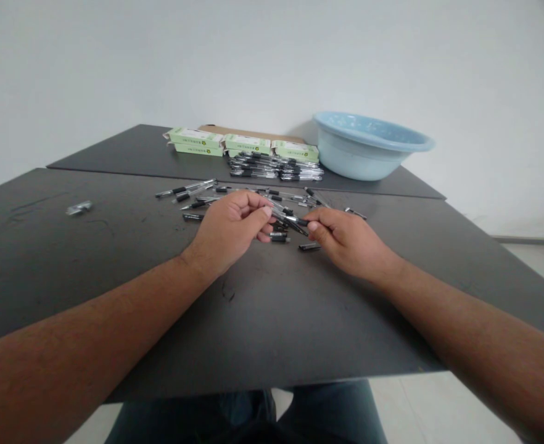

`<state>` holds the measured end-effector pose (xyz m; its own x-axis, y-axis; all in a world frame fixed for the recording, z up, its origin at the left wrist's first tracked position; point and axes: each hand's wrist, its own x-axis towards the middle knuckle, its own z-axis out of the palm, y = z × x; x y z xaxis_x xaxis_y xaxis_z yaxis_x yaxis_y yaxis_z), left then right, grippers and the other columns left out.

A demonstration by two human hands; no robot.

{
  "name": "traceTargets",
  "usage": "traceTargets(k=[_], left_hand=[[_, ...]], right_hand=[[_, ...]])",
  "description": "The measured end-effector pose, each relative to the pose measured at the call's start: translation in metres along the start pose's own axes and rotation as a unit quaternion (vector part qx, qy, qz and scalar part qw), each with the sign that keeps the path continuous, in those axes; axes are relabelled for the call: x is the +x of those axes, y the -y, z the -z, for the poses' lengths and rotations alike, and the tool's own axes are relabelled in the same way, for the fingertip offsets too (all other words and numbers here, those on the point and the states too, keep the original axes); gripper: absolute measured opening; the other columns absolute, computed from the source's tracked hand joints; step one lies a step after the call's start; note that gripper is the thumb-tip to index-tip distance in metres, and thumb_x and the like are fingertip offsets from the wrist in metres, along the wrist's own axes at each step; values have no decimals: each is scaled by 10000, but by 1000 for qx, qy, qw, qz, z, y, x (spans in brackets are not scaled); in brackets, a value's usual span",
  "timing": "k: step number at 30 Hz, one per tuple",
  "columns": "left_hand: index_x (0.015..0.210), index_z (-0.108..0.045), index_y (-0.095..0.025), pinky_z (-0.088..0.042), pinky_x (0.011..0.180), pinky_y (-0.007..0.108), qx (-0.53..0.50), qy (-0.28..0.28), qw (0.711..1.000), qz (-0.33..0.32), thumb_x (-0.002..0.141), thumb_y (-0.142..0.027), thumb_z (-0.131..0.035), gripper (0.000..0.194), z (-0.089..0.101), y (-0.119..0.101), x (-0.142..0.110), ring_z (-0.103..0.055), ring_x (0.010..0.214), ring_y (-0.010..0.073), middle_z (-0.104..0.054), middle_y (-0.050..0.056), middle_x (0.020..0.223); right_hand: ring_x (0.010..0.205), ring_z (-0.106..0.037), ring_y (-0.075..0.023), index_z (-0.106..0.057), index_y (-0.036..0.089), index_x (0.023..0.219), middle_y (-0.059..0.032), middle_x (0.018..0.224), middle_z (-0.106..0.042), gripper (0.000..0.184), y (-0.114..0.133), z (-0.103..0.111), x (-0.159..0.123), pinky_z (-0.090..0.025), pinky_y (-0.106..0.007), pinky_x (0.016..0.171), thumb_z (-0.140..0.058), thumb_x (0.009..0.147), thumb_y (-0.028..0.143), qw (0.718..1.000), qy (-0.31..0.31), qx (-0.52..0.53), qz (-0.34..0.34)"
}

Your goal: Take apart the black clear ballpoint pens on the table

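Note:
My left hand (239,225) is closed around a few clear-barrelled pens (287,217), whose dark ends point to the right. At those ends, the thumb and fingertips of my right hand (343,239) pinch a dark pen tip or cap; which of the two I cannot tell. Loose pen parts lie on the table around both hands: clear barrels with black grips (191,190) beyond my left hand, a short black-and-clear piece (279,237) beneath the held pens, and a black cap (309,246) by my right hand.
Behind the loose parts is a heap of pens (276,168). Green-and-white boxes (198,140) stand stacked at the back, beside a light blue basin (364,151) on the right. A small clear bundle (79,208) lies far left on the dark table (272,333). A white wall rises behind.

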<state>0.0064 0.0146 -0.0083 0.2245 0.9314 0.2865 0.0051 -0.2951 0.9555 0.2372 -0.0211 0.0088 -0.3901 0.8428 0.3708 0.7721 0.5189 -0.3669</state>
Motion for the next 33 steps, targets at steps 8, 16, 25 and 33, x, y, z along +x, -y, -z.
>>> traceTargets(k=[8,16,25,33], left_hand=[[997,-670,-138,-632,572,259,34,36,999,8,879,-280,-676,184,-1,-1,-1,-710,660,146,-731,49,829],[1035,-684,-139,-603,574,209,87,76,993,10,896,-286,-688,203,-1,-4,-2,-698,608,117,-731,19,737],[1057,-696,-145,-616,610,232,82,88,993,15,905,-319,-685,232,1,1,-1,-715,657,133,-757,44,800],[1036,-702,-149,-615,610,238,71,95,993,17,901,-296,-683,200,0,3,-1,-709,650,127,-770,54,839]], right_hand=[[848,-667,-199,-688,202,1081,-50,944,-742,223,-1,-1,-1,-447,-294,745,-486,1023,274,1000,4,-4,0],[875,-683,-200,-690,209,1097,-49,973,-752,216,0,-1,-1,-454,-291,765,-502,1014,275,1000,10,-19,6],[877,-691,-207,-705,195,1099,-67,995,-767,221,0,1,-2,-469,-301,780,-514,1008,259,999,9,-39,25],[895,-694,-216,-715,194,1094,-76,1004,-770,230,0,1,-3,-482,-309,797,-513,1013,267,998,12,-51,29]])
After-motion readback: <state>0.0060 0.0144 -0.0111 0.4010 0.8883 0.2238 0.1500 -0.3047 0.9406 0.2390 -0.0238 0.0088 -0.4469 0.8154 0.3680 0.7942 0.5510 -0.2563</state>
